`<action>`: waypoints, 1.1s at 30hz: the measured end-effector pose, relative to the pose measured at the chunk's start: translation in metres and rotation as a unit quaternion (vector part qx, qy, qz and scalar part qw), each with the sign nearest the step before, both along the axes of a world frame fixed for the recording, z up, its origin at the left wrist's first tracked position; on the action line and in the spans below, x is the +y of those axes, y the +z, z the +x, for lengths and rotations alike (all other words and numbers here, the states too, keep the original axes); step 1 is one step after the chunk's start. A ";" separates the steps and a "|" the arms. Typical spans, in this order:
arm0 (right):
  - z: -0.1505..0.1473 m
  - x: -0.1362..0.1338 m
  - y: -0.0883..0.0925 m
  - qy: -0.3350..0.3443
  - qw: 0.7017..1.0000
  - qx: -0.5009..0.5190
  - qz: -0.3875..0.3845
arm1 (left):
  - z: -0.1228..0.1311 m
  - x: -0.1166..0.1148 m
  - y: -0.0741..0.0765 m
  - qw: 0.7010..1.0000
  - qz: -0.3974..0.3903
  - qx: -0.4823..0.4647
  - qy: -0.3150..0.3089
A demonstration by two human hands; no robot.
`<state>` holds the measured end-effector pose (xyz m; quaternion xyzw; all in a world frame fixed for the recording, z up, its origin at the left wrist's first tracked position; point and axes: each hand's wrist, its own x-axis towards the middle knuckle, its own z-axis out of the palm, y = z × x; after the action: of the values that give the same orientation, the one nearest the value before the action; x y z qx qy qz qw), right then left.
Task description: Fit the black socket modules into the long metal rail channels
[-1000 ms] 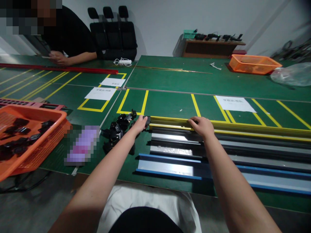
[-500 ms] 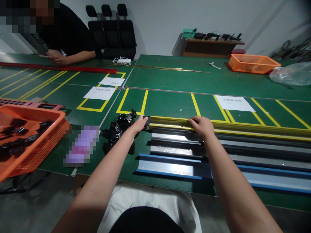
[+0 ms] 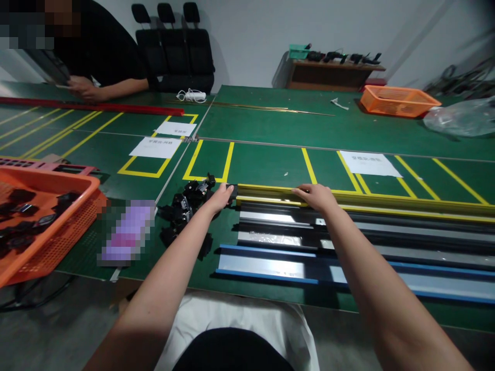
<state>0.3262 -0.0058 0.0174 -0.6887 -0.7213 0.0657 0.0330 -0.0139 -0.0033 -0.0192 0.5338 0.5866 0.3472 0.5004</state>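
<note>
- Left hand [image 3: 221, 197] holds black block [image 3: 232, 191] at yellow rail [image 3: 266, 194]'s left end; tilting could jam it.
- Right hand [image 3: 319, 197] on rail, can't tell how firmly; slack hold might let rail skid across green surface [image 3: 266, 162].

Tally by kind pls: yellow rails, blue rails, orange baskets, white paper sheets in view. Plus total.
Yellow rail: 1, under the right hand
Blue rail: 1
Orange baskets: 2
White paper sheets: 3
Total: 7
</note>
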 end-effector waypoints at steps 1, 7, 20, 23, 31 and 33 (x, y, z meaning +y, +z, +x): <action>-0.009 0.004 0.004 0.005 1.000 -0.003 -0.016 | 0.000 0.000 0.000 1.000 0.000 0.002 0.002; -0.080 0.021 0.012 0.149 0.985 0.062 -0.061 | 0.000 0.000 -0.001 1.000 0.004 -0.017 0.012; -0.099 0.015 0.007 0.089 0.995 0.007 -0.043 | 0.004 0.004 -0.012 1.000 0.012 -0.002 -0.001; -0.099 0.015 0.006 0.088 0.995 0.004 -0.041 | 0.007 0.003 -0.008 1.000 0.011 0.022 0.005; -0.098 0.016 0.003 0.088 0.995 0.028 -0.036 | 0.014 0.001 0.020 0.986 0.030 0.163 0.006; -0.099 0.015 0.003 0.081 0.996 0.040 -0.027 | 0.014 0.000 0.026 0.980 0.031 0.196 -0.004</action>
<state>0.2271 0.0087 0.0206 -0.6255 -0.7708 0.1149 0.0375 -0.0003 -0.0034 0.0064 0.6091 0.6603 0.2513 0.3603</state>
